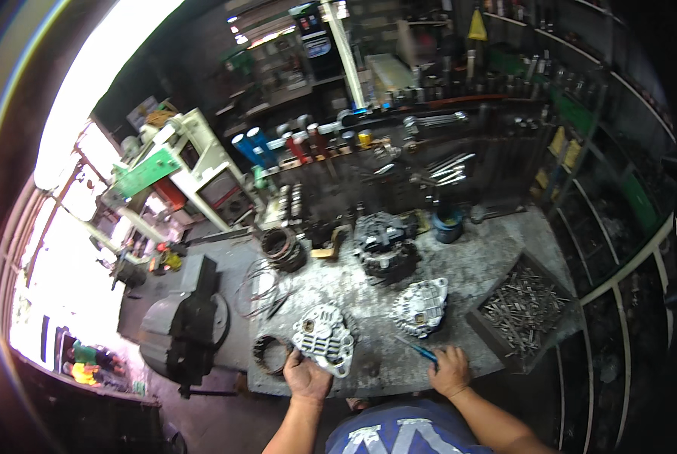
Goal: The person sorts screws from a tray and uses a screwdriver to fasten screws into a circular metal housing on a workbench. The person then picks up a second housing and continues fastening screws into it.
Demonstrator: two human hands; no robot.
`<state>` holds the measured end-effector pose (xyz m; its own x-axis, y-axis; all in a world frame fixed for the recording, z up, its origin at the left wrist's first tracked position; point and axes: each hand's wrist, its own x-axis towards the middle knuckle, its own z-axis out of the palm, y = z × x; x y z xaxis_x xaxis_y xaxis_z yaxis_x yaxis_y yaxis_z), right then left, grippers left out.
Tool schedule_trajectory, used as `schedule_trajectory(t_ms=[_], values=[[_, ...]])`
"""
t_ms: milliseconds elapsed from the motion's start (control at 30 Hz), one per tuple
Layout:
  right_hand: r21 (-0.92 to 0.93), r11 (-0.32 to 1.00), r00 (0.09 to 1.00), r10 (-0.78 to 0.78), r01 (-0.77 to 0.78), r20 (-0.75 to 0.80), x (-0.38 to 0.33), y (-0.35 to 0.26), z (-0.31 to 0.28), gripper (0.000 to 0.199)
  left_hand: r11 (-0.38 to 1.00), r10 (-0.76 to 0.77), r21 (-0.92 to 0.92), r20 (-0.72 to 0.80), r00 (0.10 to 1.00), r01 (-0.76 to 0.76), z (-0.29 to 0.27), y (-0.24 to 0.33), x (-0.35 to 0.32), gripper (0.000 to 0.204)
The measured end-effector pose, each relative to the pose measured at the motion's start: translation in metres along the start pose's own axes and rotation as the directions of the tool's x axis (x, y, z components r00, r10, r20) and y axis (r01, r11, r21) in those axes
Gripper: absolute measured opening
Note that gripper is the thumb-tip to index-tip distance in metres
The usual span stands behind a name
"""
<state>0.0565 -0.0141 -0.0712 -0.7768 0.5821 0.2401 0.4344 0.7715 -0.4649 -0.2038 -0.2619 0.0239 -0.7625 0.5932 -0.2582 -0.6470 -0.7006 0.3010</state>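
Note:
My left hand grips the lower edge of a silvery, slotted alternator housing near the front of the workbench. In my right hand is a screwdriver with a blue handle, its thin shaft pointing left and away from me. Just beyond the screwdriver lies a second slotted alternator housing. Beside my left hand is a dark ring, like a stator. Farther back sits a dark, partly assembled alternator.
At right, a square tray holds many small metal pieces. A large bench vise stands at left. Another ring-shaped winding, a blue container and loose wire lie toward the back. Wrenches hang behind the bench.

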Motion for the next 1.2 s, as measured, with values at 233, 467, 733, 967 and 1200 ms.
schedule_trajectory(t_ms=[233,467,733,967,1200], values=[[0.041,0.999,1.0,-0.022,0.022,-0.007,-0.001,0.004,-0.006,0.045,0.97,-0.102,0.218,-0.027,0.994,0.106,-0.047,-0.02,-0.021,0.066],[0.052,0.998,1.0,-0.018,0.018,-0.001,-0.004,0.007,-0.002,0.05,0.945,-0.191,0.237,-0.153,0.969,0.224,-0.121,-0.013,-0.017,0.066],[0.079,0.997,0.999,0.025,-0.021,-0.046,-0.003,-0.014,-0.013,0.049,0.374,0.141,0.895,-0.313,0.939,0.243,-0.163,0.034,0.026,0.045],[0.173,0.985,0.978,0.025,0.011,-0.205,0.028,-0.059,-0.028,0.044,-0.138,0.236,0.982,-0.096,0.967,0.131,-0.12,0.042,-0.001,0.05],[0.113,0.993,0.961,0.05,-0.019,-0.274,0.076,-0.084,-0.038,0.051,-0.166,0.081,0.979,-0.109,0.991,0.121,-0.087,0.049,-0.009,0.061]])
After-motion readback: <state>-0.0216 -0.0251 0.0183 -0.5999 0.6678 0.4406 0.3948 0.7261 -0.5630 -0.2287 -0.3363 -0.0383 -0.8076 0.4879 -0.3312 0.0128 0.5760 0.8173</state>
